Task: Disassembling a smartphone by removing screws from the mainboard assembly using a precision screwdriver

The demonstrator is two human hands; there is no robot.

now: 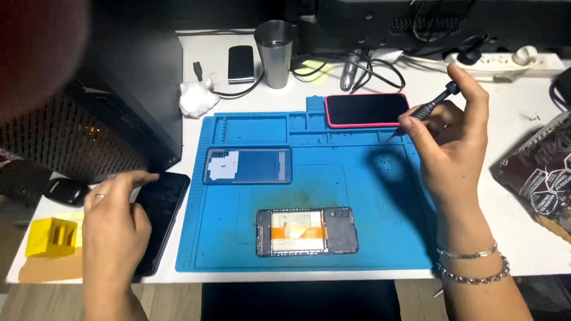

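My right hand (pixel 451 139) grips a black precision screwdriver (pixel 429 107), its tip pointing down at the upper right of the blue work mat (pixel 369 190), beside a phone in a red case (pixel 367 109). My left hand (pixel 116 208) rests with fingers apart on a black phone (pixel 163 208) lying off the mat's left edge. An opened phone (pixel 307 232) with its insides exposed lies at the mat's lower middle. A detached back cover (pixel 247 166) lies above it.
A metal cup (pixel 276 52), a small black device (pixel 241 63), crumpled white tissue (pixel 197 98), cables and a white power strip (pixel 505 62) line the back. A yellow block (pixel 50 236) sits far left, a dark printed bag (pixel 538 178) far right.
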